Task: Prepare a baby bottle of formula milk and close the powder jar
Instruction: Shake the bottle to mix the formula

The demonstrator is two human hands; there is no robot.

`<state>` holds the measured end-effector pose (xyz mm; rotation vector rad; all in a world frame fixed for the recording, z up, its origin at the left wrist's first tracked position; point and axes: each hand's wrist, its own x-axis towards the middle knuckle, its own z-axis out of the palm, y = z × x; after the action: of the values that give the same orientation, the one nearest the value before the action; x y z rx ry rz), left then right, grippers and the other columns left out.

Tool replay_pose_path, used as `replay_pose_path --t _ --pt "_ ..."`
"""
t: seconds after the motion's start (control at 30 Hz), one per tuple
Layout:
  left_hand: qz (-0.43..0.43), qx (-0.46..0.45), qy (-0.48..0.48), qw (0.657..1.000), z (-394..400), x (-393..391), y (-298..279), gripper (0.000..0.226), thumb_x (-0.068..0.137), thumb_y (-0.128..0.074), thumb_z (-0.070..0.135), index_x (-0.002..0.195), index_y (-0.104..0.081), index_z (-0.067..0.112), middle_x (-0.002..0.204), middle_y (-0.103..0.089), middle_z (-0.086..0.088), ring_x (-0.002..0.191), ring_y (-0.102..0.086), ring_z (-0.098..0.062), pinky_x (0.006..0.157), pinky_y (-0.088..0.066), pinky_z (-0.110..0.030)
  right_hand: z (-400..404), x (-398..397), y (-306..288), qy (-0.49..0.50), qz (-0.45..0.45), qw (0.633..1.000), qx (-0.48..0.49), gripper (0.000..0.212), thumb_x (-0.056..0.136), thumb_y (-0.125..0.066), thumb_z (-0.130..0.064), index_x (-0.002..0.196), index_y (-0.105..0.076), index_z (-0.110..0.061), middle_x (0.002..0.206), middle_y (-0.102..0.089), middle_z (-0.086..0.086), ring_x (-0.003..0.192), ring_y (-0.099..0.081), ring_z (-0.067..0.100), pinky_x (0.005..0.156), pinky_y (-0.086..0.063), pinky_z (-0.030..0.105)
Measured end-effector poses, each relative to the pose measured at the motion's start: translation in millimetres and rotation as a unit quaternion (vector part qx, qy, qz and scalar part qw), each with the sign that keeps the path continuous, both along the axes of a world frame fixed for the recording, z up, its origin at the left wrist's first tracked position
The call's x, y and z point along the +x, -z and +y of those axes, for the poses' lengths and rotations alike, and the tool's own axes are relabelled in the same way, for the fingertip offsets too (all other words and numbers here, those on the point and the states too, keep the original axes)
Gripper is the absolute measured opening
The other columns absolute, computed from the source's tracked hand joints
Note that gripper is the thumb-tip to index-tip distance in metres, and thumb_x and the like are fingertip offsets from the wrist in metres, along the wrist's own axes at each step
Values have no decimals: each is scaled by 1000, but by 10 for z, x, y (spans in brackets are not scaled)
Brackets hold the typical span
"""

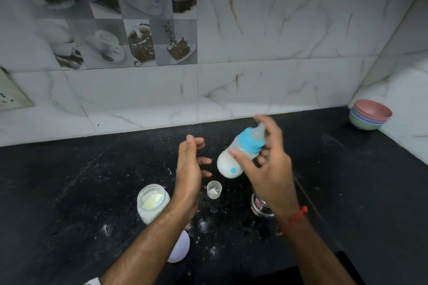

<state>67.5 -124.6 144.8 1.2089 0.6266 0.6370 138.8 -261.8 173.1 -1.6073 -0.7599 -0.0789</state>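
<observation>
My right hand point(264, 164) holds a small baby bottle point(234, 162) tilted in the air, its blue collar and clear teat pointing up and right; white milk fills its body. The image of the bottle and hand is blurred. My left hand point(188, 169) hovers just left of the bottle, fingers apart, holding nothing. Below it on the black counter point(69, 180) stands an uncapped glass powder jar point(151, 202) with pale powder inside. A white lid point(179, 250) lies near the front, partly hidden by my left forearm. A small clear scoop cup point(214, 190) with powder traces stands between my hands.
A steel vessel point(260, 207) sits under my right wrist, mostly hidden. Stacked coloured bowls point(369, 114) stand in the far right corner. Spilled powder point(203, 227) dots the counter. A tiled wall point(231, 90) backs the counter; a socket plate point(11, 97) is at the left.
</observation>
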Motion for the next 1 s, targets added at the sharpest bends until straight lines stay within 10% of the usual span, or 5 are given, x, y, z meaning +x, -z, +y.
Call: replay_pose_path --t 0.1,0.27,0.47,0.77,1.0 --pt "0 5 -6 1000 12 0 32 41 109 -31 51 113 -62 25 128 -63 0 88 -61 -17 66 -51 -33 54 -97 -54 78 -73 979 174 78 82 -80 -2 143 -33 -21 132 -54 -32 116 -63 5 101 -55 34" --pt "9 48 -7 999 -59 14 50 35 110 -33 46 109 -64 32 125 -63 9 103 -61 -16 82 -53 -39 85 50 303 -20 9 983 -184 76 84 -82 -32 147 -41 -41 119 -67 -8 107 -67 6 97 -57 40" --pt "34 107 69 991 -30 -24 103 32 111 -37 41 108 -68 35 123 -66 1 109 -63 -17 82 -53 -34 30 202 79 -34 210 976 56 75 80 -85 -27 142 -46 -42 106 -76 9 101 -75 22 92 -61 42" --pt "-28 88 134 987 -160 -4 18 38 100 -42 54 111 -72 34 119 -71 8 93 -66 -15 80 -58 -40 11 290 -118 -91 557 788 247 48 94 -68 -37 127 -61 -4 104 -79 16 96 -78 27 78 -65 38" --pt "-22 86 128 988 -164 19 28 38 102 -42 55 110 -72 34 104 -75 11 87 -67 -11 76 -58 -39 49 216 -59 -102 578 774 238 54 94 -67 -38 130 -59 2 118 -74 22 105 -75 31 79 -65 39"
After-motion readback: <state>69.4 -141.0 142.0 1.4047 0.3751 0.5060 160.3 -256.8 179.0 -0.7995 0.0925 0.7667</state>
